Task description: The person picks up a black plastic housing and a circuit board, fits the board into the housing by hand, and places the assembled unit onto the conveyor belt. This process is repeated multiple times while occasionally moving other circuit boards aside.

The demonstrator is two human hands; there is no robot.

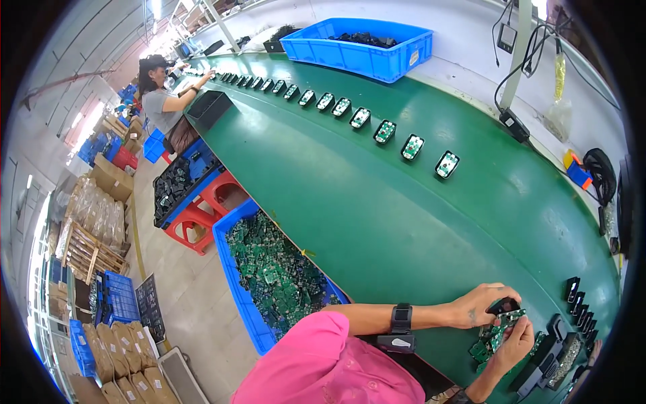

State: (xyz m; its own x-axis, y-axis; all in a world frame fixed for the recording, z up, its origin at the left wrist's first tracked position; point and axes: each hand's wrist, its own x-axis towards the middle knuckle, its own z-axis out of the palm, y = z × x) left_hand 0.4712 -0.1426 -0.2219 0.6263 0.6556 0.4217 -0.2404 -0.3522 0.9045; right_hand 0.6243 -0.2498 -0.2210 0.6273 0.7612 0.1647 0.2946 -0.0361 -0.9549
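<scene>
My left hand, with a dark band on its wrist, is closed around a small black plastic casing over the green bench at the lower right. Just below it, my right hand grips a green circuit board between thumb and fingers. The board's upper end is close to the casing; whether they touch I cannot tell. A few loose green boards lie on the bench under my hands. A curved row of black casings with boards inside, the nearest casing among them, stretches away along the bench.
Empty-looking black casings stand in a row at the right. A blue bin full of circuit boards sits beside the bench's left edge. Another blue bin with black parts stands at the back. A co-worker reaches over the far end.
</scene>
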